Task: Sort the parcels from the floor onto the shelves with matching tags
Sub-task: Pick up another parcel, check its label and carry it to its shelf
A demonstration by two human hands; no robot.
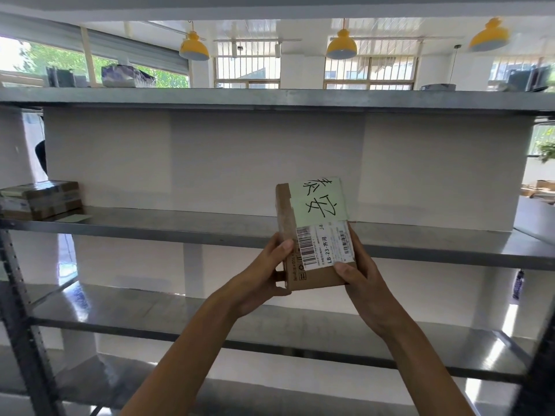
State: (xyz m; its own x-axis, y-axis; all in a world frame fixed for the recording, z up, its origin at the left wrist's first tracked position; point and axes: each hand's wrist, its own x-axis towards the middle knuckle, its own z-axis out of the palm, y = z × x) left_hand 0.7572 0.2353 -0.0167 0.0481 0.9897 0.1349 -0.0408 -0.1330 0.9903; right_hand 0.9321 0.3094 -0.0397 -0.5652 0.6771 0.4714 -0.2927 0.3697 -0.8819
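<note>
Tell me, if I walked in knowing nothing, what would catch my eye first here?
First, the cardboard parcel held up at centre by the left hand and right hand, with a pale green tag bearing bold handwritten characters above a barcode label. Behind it stretches a long, mostly bare metal shelf, with a small stack of boxes at its far left. Up top, three yellow pendant lamps hang before barred windows.

Both forearms are bare from the bottom edge of the picture up to the wrists; no sleeve, cuff, watch, band or glove shows on either. The left hand (264,274) and the right hand (362,280) are bare too, without rings. The fingernails that show are short and plain. Nothing else of the person is in view.
</note>
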